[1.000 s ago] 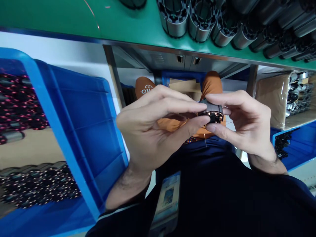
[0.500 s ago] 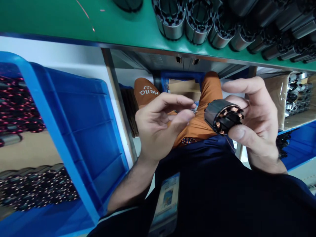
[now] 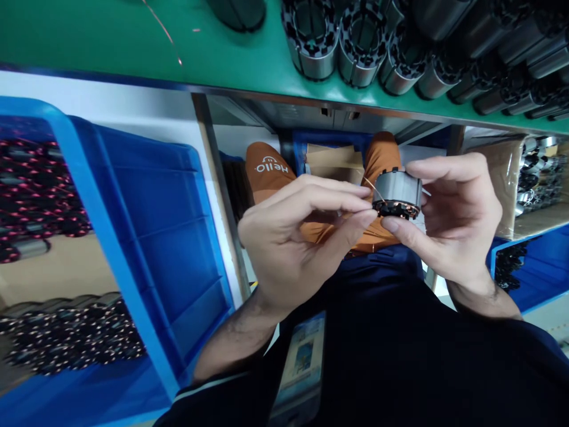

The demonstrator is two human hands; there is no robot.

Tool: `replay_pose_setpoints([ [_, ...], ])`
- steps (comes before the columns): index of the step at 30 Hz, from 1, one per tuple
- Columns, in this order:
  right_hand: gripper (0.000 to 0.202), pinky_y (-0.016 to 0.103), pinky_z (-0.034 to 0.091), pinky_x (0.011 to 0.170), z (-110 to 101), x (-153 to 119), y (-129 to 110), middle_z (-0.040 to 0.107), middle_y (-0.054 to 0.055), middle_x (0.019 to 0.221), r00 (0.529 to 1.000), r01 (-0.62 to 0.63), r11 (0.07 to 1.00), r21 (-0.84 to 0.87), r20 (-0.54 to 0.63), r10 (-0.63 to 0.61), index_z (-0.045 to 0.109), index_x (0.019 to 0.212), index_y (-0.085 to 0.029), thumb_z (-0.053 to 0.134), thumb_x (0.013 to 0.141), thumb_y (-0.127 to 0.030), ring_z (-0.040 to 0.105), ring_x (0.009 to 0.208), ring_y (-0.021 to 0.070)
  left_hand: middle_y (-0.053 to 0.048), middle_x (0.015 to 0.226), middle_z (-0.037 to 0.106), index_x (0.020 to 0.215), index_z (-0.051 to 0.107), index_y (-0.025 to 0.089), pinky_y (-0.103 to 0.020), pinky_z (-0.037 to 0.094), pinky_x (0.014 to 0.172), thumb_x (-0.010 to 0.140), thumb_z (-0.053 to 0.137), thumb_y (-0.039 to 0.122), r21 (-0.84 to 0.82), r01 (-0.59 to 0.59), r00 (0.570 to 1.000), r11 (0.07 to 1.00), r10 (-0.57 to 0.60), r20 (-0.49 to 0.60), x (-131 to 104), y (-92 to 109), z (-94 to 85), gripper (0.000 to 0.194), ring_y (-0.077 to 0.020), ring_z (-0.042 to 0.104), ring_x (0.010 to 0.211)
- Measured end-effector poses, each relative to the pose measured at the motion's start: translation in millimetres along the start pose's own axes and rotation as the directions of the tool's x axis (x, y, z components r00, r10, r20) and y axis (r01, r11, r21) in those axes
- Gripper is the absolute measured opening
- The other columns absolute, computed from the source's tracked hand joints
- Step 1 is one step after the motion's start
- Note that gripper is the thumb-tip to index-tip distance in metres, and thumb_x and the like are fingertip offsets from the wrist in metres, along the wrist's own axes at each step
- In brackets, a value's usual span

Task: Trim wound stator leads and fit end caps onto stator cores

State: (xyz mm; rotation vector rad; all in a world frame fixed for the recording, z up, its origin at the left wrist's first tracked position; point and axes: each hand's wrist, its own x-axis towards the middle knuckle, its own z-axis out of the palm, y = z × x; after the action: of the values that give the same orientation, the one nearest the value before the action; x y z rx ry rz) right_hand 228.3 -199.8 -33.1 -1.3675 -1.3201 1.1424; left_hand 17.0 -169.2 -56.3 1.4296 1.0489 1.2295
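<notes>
Where half a second ago the two hands were apart, the left hand has now closed back in on the wound stator, its thumb and forefinger pinched together right at the stator's near edge, on what looks like a fine copper wire running up from the pinch. The right hand has turned the stator so its metal side faces the camera and the copper windings point downward, and it grips the part between forefinger on top and thumb below; earlier the windings faced outward and the fingers were spread wider. The stator sits in the air over the person's lap, below the front edge of the green bench. Room is tight above: the bench edge and a row of bare stator cores lie just over the hands. To the left stands the wall of a blue bin holding wound parts, near the left wrist but not touching it. To the right another blue bin is close beside the right forearm. Below, the lap is open.
</notes>
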Motion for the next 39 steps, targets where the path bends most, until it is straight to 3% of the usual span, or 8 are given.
replay_pose_setpoints([
  [6, 0.067, 0.048, 0.075, 0.093, -1, 1, 0, 0.078, 0.003, 0.13, 0.999, -0.023, 0.995, 0.097, 0.035, 0.02, 0.079, 0.144, -0.049, 0.111, 0.085, -0.045, 0.081, 0.106, 0.029, 0.004, 0.105, 0.089, 0.109, 0.082, 0.037, -0.04, 0.074, 0.068, 0.107, 0.092, 0.039, -0.014, 0.022, 1.0, 1.0, -0.022, -0.017, -2, -1, 4.1, 0.01, -0.0226, 0.089, 0.093],
  [9, 0.068, 0.049, 0.074, 0.092, -2, 3, -2, 0.082, 0.003, 0.122, 0.992, -0.084, 0.989, 0.125, 0.103, 0.072, 0.074, 0.147, -0.046, 0.107, 0.088, -0.056, 0.082, 0.102, 0.0301, 0.003, 0.117, 0.087, 0.13, 0.083, 0.04, -0.041, 0.076, 0.071, 0.096, 0.103, 0.05, -0.023, -0.032, 0.998, 0.999, 0.03, -0.064, 1, -4, 5.0, 0.041, -0.0235, 0.088, 0.102],
  [13, 0.065, 0.047, 0.074, 0.09, -4, 4, -3, 0.083, 0.003, 0.114, 0.986, -0.113, 0.987, 0.111, 0.137, 0.097, 0.073, 0.15, -0.042, 0.101, 0.094, -0.06, 0.082, 0.097, 0.029, 0.0, 0.138, 0.084, 0.145, 0.079, 0.04, -0.065, 0.073, 0.118, 0.079, 0.11, 0.064, 0.182, -0.256, 0.961, 0.949, 0.27, -0.056, 6, -3, 3.8, 0.077, -0.037, 0.082, 0.138],
  [16, 0.072, 0.044, 0.074, 0.089, -6, 3, 0, 0.083, 0.003, 0.114, 0.985, -0.111, 0.99, 0.084, 0.139, 0.099, 0.072, 0.154, -0.042, 0.101, 0.092, -0.063, 0.082, 0.099, 0.029, 0.009, 0.143, 0.087, 0.149, 0.072, 0.045, -0.073, 0.058, 0.139, 0.095, 0.101, 0.056, 0.303, -0.26, 0.966, 0.917, 0.252, 0.064, 5, 4, 3.5, 0.062, -0.0361, 0.081, 0.145],
  [20, 0.075, 0.04, 0.074, 0.087, -11, 0, 1, 0.084, 0.0, 0.115, 0.981, -0.077, 0.991, 0.109, 0.188, 0.055, 0.068, 0.159, -0.048, 0.103, 0.093, -0.049, 0.08, 0.094, 0.0259, 0.008, 0.143, 0.088, 0.143, 0.076, 0.041, -0.064, 0.067, 0.134, 0.105, 0.091, 0.039, 0.267, -0.258, 0.965, 0.928, 0.235, 0.114, 0, 10, 4.6, 0.041, -0.0301, 0.09, 0.127],
  [26, 0.069, 0.037, 0.073, 0.087, -14, -5, -6, 0.079, -0.002, 0.108, 0.979, -0.062, 0.99, 0.127, 0.202, 0.035, 0.073, 0.159, -0.045, 0.096, 0.096, -0.026, 0.079, 0.092, 0.0221, 0.008, 0.148, 0.086, 0.162, 0.063, 0.039, -0.047, 0.079, 0.115, 0.109, 0.09, 0.034, 0.21, -0.253, 0.962, 0.944, 0.224, 0.156, -3, 9, 5.4, 0.059, -0.0265, 0.091, 0.124],
  [35, 0.078, 0.034, 0.073, 0.088, -14, -9, -3, 0.078, -0.003, 0.111, 0.968, 0.019, 0.99, 0.141, 0.244, -0.053, 0.071, 0.163, -0.046, 0.096, 0.093, -0.018, 0.079, 0.092, 0.0189, 0.007, 0.145, 0.086, 0.163, 0.066, 0.04, -0.036, 0.082, 0.105, 0.109, 0.087, 0.027, 0.139, -0.174, 0.97, 0.975, 0.145, 0.193, -8, 15, 5.0, 0.06, -0.0238, 0.092, 0.122],
  [39, 0.043, 0.036, 0.07, 0.09, -12, -7, -9, 0.083, 0.001, 0.112, 0.984, 0.06, 0.995, 0.085, 0.162, -0.074, 0.084, 0.134, -0.033, 0.099, 0.095, -0.022, 0.08, 0.098, 0.0209, 0.002, 0.14, 0.088, 0.156, 0.074, 0.034, -0.036, 0.083, 0.095, 0.097, 0.101, 0.034, 0.124, -0.236, 0.97, 0.964, 0.227, 0.082, -7, 11, -0.1, 0.065, -0.0259, 0.093, 0.111],
])
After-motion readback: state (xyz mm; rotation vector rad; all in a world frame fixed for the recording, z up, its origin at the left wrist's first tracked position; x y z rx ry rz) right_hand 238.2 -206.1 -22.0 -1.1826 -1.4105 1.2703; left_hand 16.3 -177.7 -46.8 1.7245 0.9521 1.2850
